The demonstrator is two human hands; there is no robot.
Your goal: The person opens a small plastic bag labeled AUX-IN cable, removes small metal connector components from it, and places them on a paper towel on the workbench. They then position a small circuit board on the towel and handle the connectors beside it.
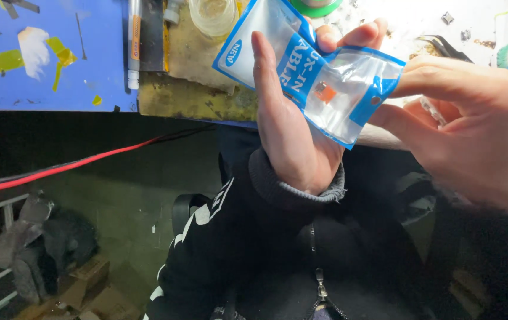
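Both hands grip one blue-and-clear plastic pouch (319, 71) at upper centre: left hand (289, 130) cradles its lower-left, right hand (473, 130) pinches its right edge; long axis slants down-right.

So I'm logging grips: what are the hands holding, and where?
Both hold a blue-and-clear plastic pouch: left hand cradles its middle, right hand pinches the right edge.

The left hand (289, 127) grips a blue-and-clear plastic pouch (319, 77) from beneath, thumb lying along its printed face. The right hand (473, 127) pinches the pouch's clear end — near the hang hole. A small orange part (325, 92) sits inside. Behind: a blue workbench (58, 59), a glass jar (212, 15), black tweezers (443, 46). Below — a red cable (76, 165).
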